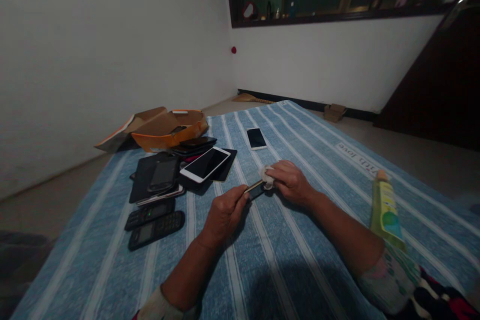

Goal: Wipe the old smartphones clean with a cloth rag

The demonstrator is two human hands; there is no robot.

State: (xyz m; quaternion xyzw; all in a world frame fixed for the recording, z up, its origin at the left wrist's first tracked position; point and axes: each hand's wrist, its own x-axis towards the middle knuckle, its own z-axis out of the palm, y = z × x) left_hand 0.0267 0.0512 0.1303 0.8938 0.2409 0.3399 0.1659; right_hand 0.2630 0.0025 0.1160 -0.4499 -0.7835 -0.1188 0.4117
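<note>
My left hand (226, 210) is closed on one end of a thin smartphone (256, 190), tilted just above the striped cloth. Pinched in my right hand (291, 180) is a crumpled white wipe (267, 178), pressed around the phone's other end. The fingers hide part of the phone. Beyond both hands, a white-framed phone (256, 138) lies flat with its dark screen up. To the left, a larger white phone (205, 164) rests on dark flat devices. Two keypad phones (156, 230) lie side by side nearer me, below a stack with a dark phone (164, 174) on top.
An open orange cardboard box (170, 132) stands at the back left, beside stacked dark phones (195, 145). On the right, a bottle of yellow-green liquid (387, 212) lies on the blue striped cloth (318, 240). A small cardboard piece (334, 112) sits on the floor by the wall.
</note>
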